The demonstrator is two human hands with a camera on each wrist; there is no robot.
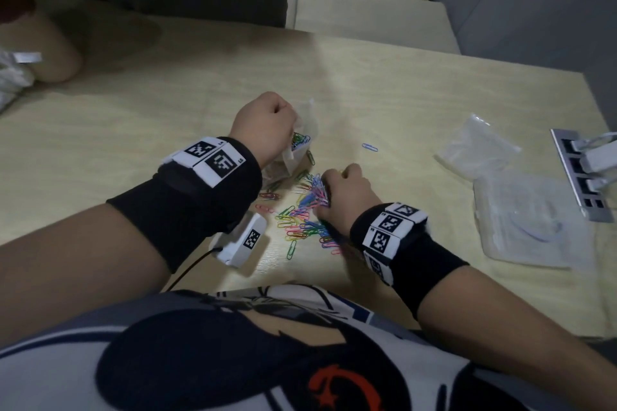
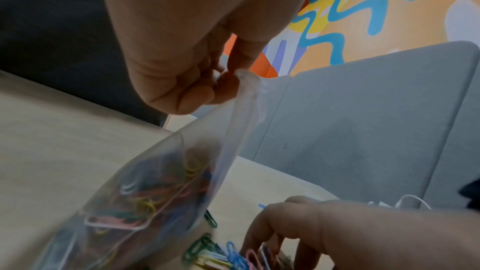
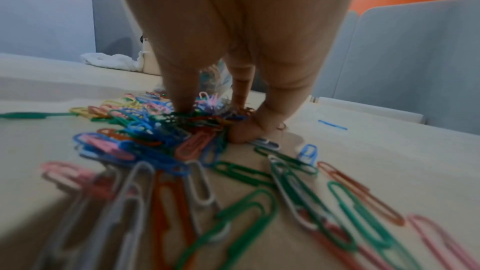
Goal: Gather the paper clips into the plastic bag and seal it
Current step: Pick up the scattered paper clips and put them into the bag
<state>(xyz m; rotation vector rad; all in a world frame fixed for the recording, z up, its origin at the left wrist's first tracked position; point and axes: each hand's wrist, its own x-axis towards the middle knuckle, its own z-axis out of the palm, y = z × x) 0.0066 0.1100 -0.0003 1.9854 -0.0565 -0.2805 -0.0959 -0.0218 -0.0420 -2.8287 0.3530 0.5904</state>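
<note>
1. Loose heap of coloured plastic-coated wire paper clips [image 1: 302, 223], nearest me on the pale wood-grain surface [image 1: 417, 103]. Pink, blue, green, orange, white and yellow ones lay tangled and overlapping, thinning out at the near edge.

2. My right hand [image 1: 347, 197], fingers curled down into the far side of that heap. The right wrist view showed the fingertips [image 3: 182, 106] and thumb dug in among the clips and closed on a bunch of them. The bunch had not left the surface.

3. Small clear plastic bag [image 2: 145, 202], just beyond the heap and to its left, already part-filled with clips. Its mouth stood open and upward.

4. My left hand [image 1: 267, 120], clamped on the bag's upper edge, thumb and fingers pinching the film [image 2: 241, 81] so the bag hung from it with its base on or near the surface; I could not tell which.

5. One stray blue paper clip [image 1: 370, 147], lying apart, farther off and to the right.

6. Second clear plastic bag [image 1: 477, 147] and flat clear plastic case [image 1: 521, 220], well off to the right, untouched.

Step in hand, as I judged it: gathering, roughly mid-way, sealing not begun. The next move called for lifting the bunch without shedding clips, carrying it over the open mouth, and the left hand holding that mouth wide.
</note>
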